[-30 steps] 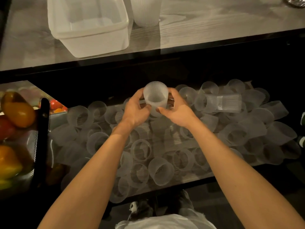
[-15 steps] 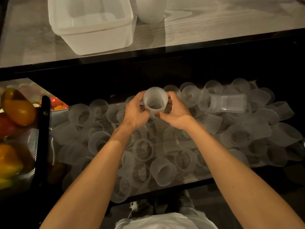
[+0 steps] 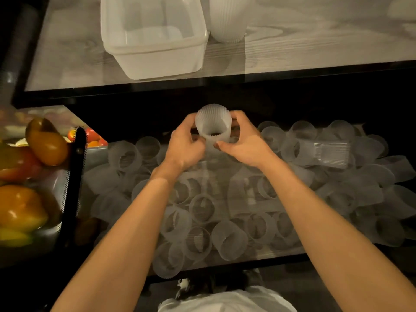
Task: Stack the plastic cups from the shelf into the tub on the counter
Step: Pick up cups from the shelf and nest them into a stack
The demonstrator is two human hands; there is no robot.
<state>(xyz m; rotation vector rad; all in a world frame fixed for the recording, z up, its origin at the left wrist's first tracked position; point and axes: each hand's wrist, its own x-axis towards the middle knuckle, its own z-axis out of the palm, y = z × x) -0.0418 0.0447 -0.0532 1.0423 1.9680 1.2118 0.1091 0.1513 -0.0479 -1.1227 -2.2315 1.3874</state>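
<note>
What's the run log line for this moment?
left grip: holds cup | right grip: holds same cup | tub: on counter | shelf: loose cups piled

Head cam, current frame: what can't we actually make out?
All head view.
1. Held cup: single or nested stack unclear; left hand and right hand cover its lower part.
2. Tub: far end cut off by the top edge.
3. Ribbed cup right of the tub: top cut off too.
4. Loose cups in the pile: count unclear; dim, overlapping, partly behind the forearms.
</note>
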